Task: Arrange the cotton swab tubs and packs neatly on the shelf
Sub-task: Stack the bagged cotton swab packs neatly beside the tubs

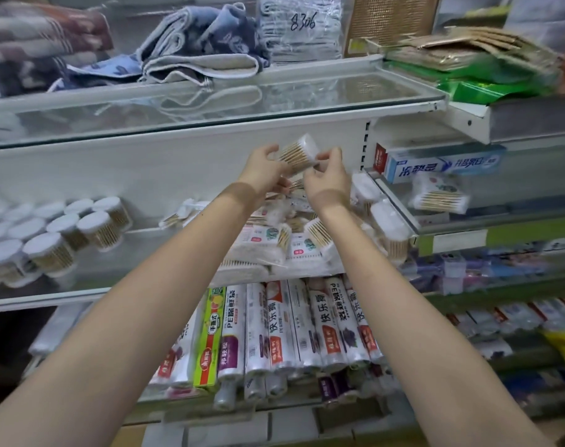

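Both hands are raised in front of the glass shelf. The left hand and the right hand pinch one pack of cotton swabs between curled fingers, and hold it in the air above the pile of packs. The round tubs lie in rows at the left side of the same shelf, well apart from the pile
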A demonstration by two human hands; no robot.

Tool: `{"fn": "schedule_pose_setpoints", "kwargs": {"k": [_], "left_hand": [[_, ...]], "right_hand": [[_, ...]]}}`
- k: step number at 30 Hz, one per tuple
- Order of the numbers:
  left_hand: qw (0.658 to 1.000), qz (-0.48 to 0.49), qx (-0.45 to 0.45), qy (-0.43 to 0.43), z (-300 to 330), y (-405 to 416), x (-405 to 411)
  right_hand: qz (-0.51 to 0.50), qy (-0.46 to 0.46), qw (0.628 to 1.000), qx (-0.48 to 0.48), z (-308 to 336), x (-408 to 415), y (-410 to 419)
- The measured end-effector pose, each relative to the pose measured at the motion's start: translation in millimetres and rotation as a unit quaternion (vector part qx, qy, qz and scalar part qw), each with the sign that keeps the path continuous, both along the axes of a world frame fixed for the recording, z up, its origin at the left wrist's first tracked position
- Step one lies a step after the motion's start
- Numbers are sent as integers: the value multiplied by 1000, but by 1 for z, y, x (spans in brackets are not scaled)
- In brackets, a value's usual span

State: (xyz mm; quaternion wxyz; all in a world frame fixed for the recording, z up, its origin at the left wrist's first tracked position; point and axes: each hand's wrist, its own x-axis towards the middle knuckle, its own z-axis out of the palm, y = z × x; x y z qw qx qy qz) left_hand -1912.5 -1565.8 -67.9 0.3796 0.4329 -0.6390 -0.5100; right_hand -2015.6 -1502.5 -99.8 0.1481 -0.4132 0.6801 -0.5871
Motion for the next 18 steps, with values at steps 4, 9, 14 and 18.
{"fn": "schedule_pose_setpoints", "kwargs": {"k": [4, 9, 14, 18], "left_hand": [[991, 7, -94, -96, -9, -7, 39], [981, 42, -141, -125, -13, -16, 102], [981, 96, -113, -125, -21, -20, 168], [984, 124, -81, -96, -30, -10, 216]], "right_hand": [[31, -20, 999, -7, -2, 30, -4], [79, -32, 996, -10, 1, 78, -13], [118, -32, 993, 7, 0, 134, -29], [162, -52, 985, 22, -7, 179, -38]]}}
